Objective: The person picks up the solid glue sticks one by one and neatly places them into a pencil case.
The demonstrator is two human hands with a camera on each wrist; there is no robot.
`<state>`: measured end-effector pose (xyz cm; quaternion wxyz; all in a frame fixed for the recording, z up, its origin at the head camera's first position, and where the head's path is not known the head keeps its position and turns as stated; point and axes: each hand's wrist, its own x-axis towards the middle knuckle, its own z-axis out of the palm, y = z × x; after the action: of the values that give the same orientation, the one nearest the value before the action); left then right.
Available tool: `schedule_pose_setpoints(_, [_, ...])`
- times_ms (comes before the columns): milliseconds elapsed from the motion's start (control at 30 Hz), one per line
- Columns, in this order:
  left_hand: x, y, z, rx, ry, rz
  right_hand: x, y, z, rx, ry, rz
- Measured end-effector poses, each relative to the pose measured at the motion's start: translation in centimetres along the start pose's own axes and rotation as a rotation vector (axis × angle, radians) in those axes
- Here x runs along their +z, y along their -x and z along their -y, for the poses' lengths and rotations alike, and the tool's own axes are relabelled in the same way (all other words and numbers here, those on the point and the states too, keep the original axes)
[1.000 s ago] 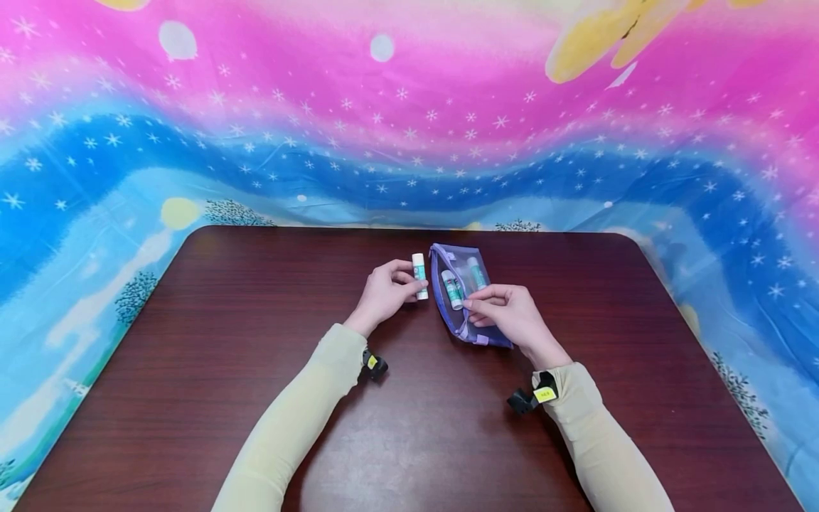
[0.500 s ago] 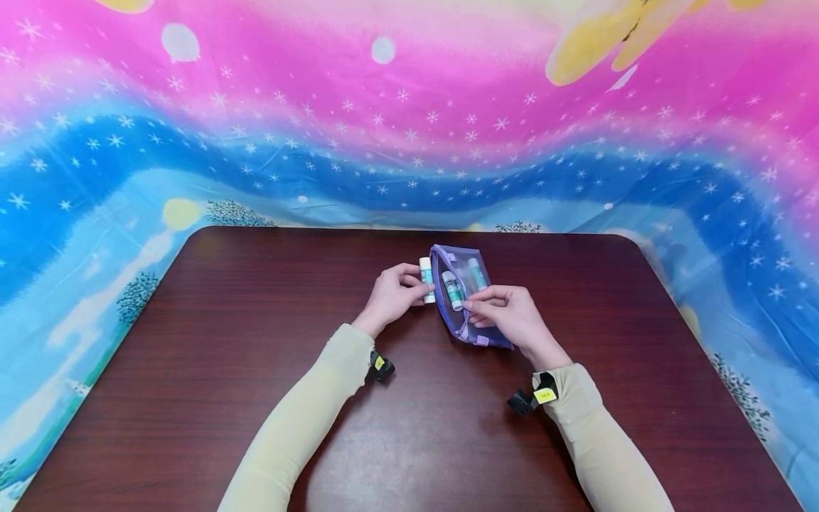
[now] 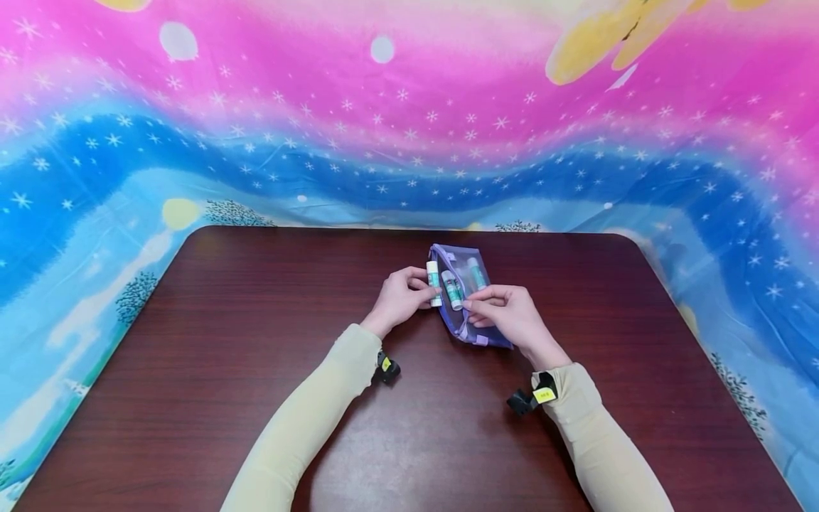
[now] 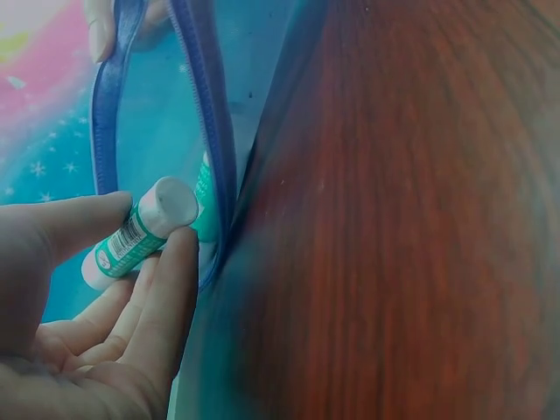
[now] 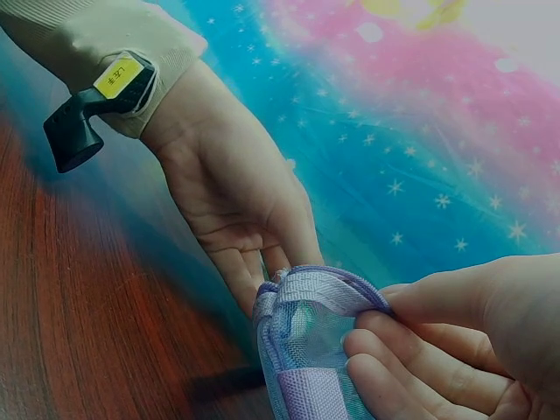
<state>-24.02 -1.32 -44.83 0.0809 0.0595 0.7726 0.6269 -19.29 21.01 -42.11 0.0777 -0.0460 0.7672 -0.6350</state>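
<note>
My left hand (image 3: 399, 299) has moved right over the last second, carrying the glue stick (image 3: 434, 283) from a gap left of the mesh zip pouch (image 3: 470, 299) to its open edge at frame centre. Thumb and fingers pinch the stick; in the left wrist view its white cap (image 4: 169, 203) sits right at the blue zipper (image 4: 214, 149). My right hand (image 3: 508, 313) hasn't shifted: fingers pinch the pouch's near rim, holding the mouth open. Two glue sticks (image 3: 451, 289) are inside already. Judgement: third one is at the mouth, not yet in. Pouch lies on the dark wooden table (image 3: 256, 341).
</note>
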Motion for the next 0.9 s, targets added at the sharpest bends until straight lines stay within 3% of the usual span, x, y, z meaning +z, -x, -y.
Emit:
schedule_pose_setpoints(367, [0.54,-0.22,-0.09,-0.02,-0.011,0.014,0.12,-0.06,0.19,-0.001,0.002,0.001])
schedule_pose_setpoints(633, [0.71,0.02,-0.22,-0.049,-0.025,0.082,0.17,-0.02,0.09,-0.003,-0.006,0.002])
schedule_pose_setpoints(900, [0.87,0.19,-0.78,-0.085,0.025,0.038,0.15,0.06,-0.16,0.02,0.056,0.05])
